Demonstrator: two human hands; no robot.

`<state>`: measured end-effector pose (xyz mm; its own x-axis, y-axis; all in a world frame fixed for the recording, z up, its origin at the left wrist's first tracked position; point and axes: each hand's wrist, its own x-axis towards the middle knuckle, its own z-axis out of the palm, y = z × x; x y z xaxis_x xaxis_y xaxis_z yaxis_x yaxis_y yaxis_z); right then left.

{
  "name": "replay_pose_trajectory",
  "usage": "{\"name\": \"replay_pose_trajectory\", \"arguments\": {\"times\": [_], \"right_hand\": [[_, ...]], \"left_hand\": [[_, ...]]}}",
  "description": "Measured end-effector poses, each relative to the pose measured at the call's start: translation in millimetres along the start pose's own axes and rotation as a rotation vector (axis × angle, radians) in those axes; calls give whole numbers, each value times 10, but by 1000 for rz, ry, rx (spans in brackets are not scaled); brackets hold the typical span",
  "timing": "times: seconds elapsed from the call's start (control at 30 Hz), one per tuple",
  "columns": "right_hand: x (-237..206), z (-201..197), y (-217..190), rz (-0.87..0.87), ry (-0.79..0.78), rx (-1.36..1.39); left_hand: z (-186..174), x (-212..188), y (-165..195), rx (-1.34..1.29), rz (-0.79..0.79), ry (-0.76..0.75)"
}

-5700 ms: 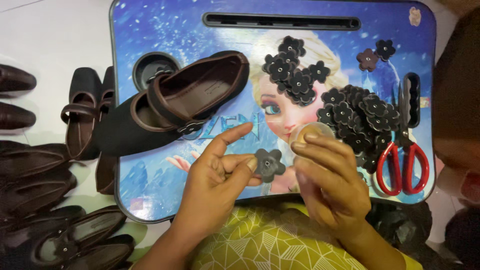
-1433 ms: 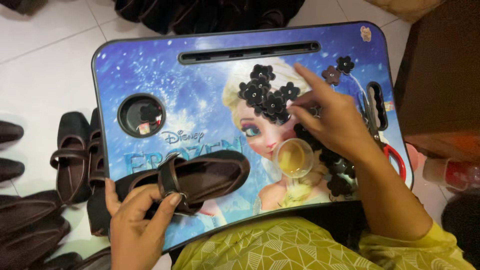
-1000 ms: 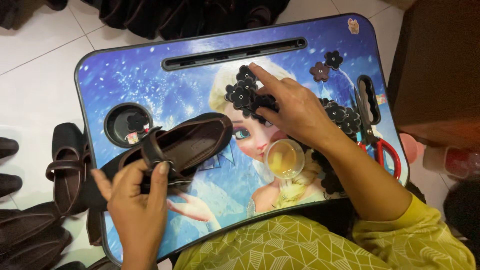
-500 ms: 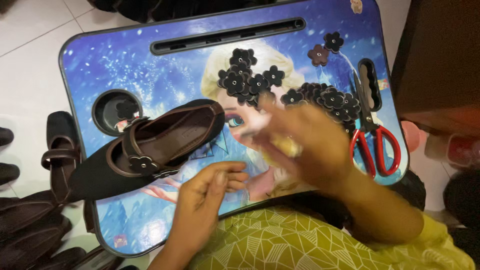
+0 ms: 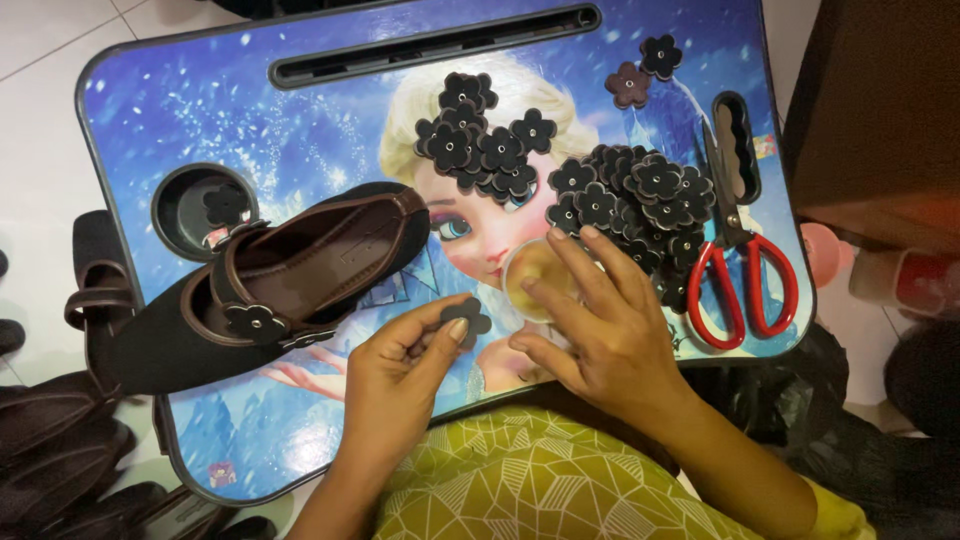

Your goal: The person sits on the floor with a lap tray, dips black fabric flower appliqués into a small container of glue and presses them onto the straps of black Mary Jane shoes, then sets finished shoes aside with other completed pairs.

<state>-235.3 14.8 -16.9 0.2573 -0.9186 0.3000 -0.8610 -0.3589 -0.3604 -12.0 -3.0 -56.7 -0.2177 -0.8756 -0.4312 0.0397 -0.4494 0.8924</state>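
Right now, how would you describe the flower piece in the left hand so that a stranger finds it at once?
Start from the blue lap tray and the dark shoe lying on it. Just right of the shoe's toe, the left hand pinches one small dark flower piece. It alone is lifted in fingers; the other flowers lie in heaps farther up.

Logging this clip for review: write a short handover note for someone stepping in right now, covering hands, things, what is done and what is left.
Left hand: fingers pinch one dark flower piece above the lap tray.
Right hand: fingers rest on a small round yellowish container.
Shoe lies on the tray; one flower already sits on its strap.
Loose flowers are piled in two heaps and; red scissors lie at the right.
Left: the pinched flower is not on any shoe yet.
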Motion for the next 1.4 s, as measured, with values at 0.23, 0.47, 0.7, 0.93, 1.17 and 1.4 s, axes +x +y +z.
{"name": "replay_pose_trajectory", "arguments": {"times": [0.23, 0.47, 0.7, 0.93, 1.17, 1.4], "right_hand": [[27, 39, 34, -31, 9, -42], [-53, -131, -13, 45, 73, 24], [-125, -142, -40, 63, 38, 72], [-141, -224, -97, 61, -6, 275], [-106, -291, -309, 86, 44, 373], [-35, -165, -393, 5, 56, 260]], "left_hand": [[-26, -4, -18, 121, 58, 17], [-36, -11, 19, 71, 70, 34], [11, -32, 52, 56, 62, 3], [51, -84, 64, -105, 24, -53], [105, -233, 253, -215, -65, -167], [103, -328, 375, -209, -55, -241]]}}
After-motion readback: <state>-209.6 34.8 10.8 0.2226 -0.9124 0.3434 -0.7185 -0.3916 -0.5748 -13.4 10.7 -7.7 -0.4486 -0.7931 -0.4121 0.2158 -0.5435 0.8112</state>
